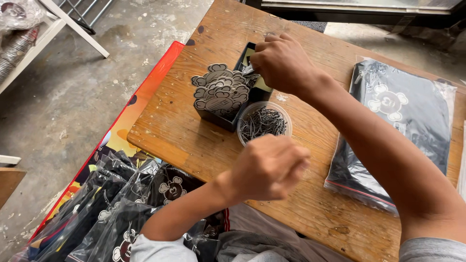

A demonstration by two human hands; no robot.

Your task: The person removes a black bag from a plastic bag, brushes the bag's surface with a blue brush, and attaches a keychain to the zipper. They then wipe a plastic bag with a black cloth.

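1. The black tray [228, 119] stands on the wooden bench [194, 140] and holds a stack of grey, bear-shaped card tags [221, 92] with round ears, fanned over one another.
2. The right hand [281, 63] reaches into the far end of the black tray, wrist bent down, knuckles up, forearm running back across the bench. Its fingers are curled in a closed grip on something small inside the tray; what it pinches is hidden by the hand.
3. Just beside the black tray, on the near side, sits a clear round plastic cup [264, 121] filled with small dark metal clips or chains, too fine to tell apart.
4. The left hand [269, 167] hovers nearer than the black tray, just over the cup's near rim, balled into a fist with the grip closed; whether it holds anything cannot be told.
5. Right of the black tray lies a black garment in a clear bag [398, 126], with a pale bear print.
6. Left of and below the black tray, off the bench edge, a pile of similar bagged black garments [116, 208] rests on a red-edged colourful board [131, 116] over the concrete floor [73, 97].
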